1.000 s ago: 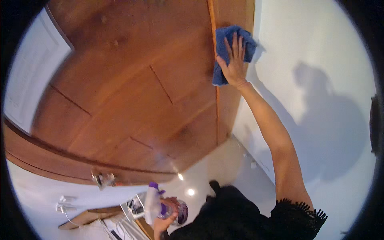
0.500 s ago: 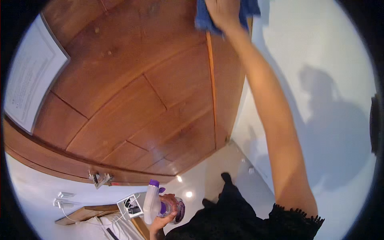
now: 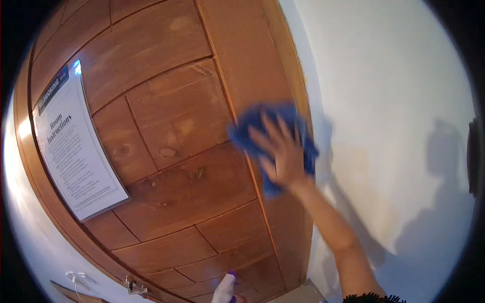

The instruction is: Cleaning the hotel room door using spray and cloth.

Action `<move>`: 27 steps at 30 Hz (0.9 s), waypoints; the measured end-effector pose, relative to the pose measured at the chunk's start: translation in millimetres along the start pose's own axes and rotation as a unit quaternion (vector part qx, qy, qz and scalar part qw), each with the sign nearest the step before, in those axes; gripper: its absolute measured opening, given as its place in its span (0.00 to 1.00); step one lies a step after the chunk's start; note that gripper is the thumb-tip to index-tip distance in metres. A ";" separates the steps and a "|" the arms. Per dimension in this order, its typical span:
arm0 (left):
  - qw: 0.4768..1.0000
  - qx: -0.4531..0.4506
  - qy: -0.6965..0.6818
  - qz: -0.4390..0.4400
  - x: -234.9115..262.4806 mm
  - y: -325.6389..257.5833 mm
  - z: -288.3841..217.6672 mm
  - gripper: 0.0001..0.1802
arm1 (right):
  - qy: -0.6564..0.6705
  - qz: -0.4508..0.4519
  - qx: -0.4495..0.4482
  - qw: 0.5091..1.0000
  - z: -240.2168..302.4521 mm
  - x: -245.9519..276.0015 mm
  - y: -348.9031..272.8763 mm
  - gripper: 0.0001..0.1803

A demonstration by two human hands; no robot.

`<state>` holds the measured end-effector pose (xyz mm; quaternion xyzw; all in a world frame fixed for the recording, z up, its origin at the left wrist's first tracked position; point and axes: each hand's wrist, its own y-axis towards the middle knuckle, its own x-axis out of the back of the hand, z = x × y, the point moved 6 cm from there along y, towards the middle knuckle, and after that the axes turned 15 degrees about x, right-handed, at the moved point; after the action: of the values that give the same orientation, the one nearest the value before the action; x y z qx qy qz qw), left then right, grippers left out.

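Note:
My right hand (image 3: 283, 154) presses a blue cloth (image 3: 270, 187) against the right side of a brown wooden door (image 3: 202, 171). Its fingers are spread over the cloth, and both look smeared by motion. At the bottom, the white head of a spray bottle (image 3: 224, 290) with purple parts pokes into view. Just a sliver of my left hand (image 3: 240, 299) shows beside the bottle, cut off by the lower edge; it appears to hold the bottle.
A laminated notice sheet (image 3: 81, 156) is fixed on the left of the door. Low on that side is a metal door latch (image 3: 135, 287), with a wall socket and plug (image 3: 78, 278) beyond it. A pale wall (image 3: 389, 101) runs along the right.
My view has risen up the door, bringing the whole notice in. The right hand with the cloth appears lower in the picture. The left hand and bottle have slipped mostly below the edge.

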<state>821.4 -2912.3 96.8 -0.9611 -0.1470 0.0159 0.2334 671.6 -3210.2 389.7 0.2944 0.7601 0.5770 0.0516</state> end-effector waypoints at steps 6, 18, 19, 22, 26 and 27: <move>0.997 -0.051 -0.057 0.019 -15.7 17.4 -9.1 0.24 | -0.071 -0.208 0.037 0.975 -80.8 44.0 149.5 0.25; 0.999 0.013 -0.047 -0.017 12.0 7.3 19.5 0.27 | -0.009 -0.048 -0.053 0.997 40.7 -4.4 -55.7 0.30; 0.998 0.029 -0.044 -0.033 19.9 2.8 19.8 0.27 | -0.018 -0.044 -0.055 0.997 29.5 -6.3 -24.1 0.30; 0.999 0.024 0.010 -0.044 43.1 -9.0 9.5 0.29 | -0.063 -0.091 0.032 0.993 38.9 -10.1 87.5 0.31; 0.997 0.070 0.015 -0.021 81.2 -22.9 15.6 0.31 | 0.009 -0.096 0.071 0.993 111.4 -24.6 127.8 0.31; 0.990 -0.093 -0.089 -0.064 89.2 -29.0 5.5 0.31 | 0.040 -0.059 0.083 0.994 133.0 -30.4 113.1 0.33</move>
<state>898.1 -2859.4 108.5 -0.9620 -0.2296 0.0722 0.1292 796.0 -3094.8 440.7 0.2285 0.8232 0.5189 0.0305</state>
